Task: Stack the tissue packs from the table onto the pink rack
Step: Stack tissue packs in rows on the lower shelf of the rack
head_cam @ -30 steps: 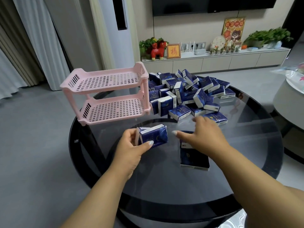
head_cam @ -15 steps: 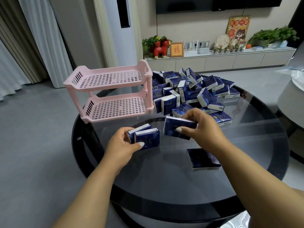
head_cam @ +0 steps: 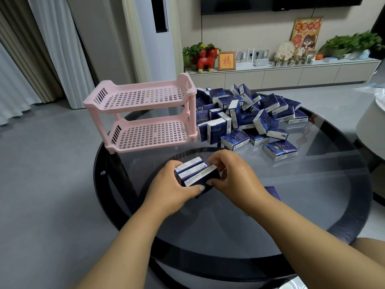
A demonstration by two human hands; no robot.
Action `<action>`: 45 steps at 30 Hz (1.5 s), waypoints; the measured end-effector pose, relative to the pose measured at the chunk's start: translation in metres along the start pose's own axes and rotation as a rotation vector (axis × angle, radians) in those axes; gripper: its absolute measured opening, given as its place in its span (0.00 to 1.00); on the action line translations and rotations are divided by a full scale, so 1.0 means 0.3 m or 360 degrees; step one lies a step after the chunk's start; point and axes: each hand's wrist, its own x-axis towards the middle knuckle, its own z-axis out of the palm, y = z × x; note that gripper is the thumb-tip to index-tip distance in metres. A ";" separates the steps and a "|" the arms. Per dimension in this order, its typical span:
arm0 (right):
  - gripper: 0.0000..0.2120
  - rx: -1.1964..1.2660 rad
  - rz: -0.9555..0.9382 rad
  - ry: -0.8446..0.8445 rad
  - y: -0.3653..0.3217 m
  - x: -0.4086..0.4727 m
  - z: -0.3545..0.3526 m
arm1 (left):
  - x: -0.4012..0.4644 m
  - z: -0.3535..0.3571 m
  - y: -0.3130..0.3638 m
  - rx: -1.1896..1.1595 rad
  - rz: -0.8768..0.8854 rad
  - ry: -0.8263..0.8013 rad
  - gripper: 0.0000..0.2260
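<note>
Gathering step: left hand and right hand clamp three packs together (rack empty); next, carry across squarely.

**Three packs pressed together over the glass table**

The left hand and right hand are clasping three blue tissue packs side by side between them, above the round glass table. The pink rack is standing far left, both shelves bare, just beside the heap of packs.
</note>
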 end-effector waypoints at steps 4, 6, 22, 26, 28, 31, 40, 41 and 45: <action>0.25 0.0648 0.0403 0.0069 -0.025 -0.003 0.001 | 0.008 0.022 0.004 -0.0752 -0.0180 0.0089 0.22; 0.29 0.1125 0.0609 -0.0022 -0.053 0.008 0.027 | 0.015 0.032 0.012 -0.1137 -0.0201 0.0023 0.22; 0.19 0.1558 0.0645 -0.0146 -0.087 0.112 0.215 | 0.149 -0.060 -0.118 -0.0301 0.0002 -0.0173 0.38; 0.21 0.1522 0.0629 -0.0202 -0.086 0.116 0.234 | 0.153 -0.049 -0.133 -0.0407 0.0081 -0.0095 0.34; 0.27 0.1526 0.0626 -0.0183 -0.087 0.125 0.236 | 0.168 -0.047 -0.145 -0.0433 0.0084 -0.0048 0.34; 0.29 0.1473 0.0567 -0.0088 -0.087 0.155 0.242 | 0.198 -0.062 -0.150 -0.0469 0.0046 0.0046 0.34; 0.22 0.0339 0.0181 0.0008 -0.044 0.275 0.249 | 0.397 -0.203 -0.141 -0.0485 0.0075 0.0187 0.35; 0.23 0.0113 0.0116 -0.0015 -0.033 0.288 0.257 | 0.433 -0.209 -0.141 -0.0452 0.0082 0.0160 0.36; 0.34 -0.0407 0.0060 -0.0064 0.000 0.313 0.290 | 0.564 -0.196 -0.156 -0.0344 0.0055 0.0060 0.39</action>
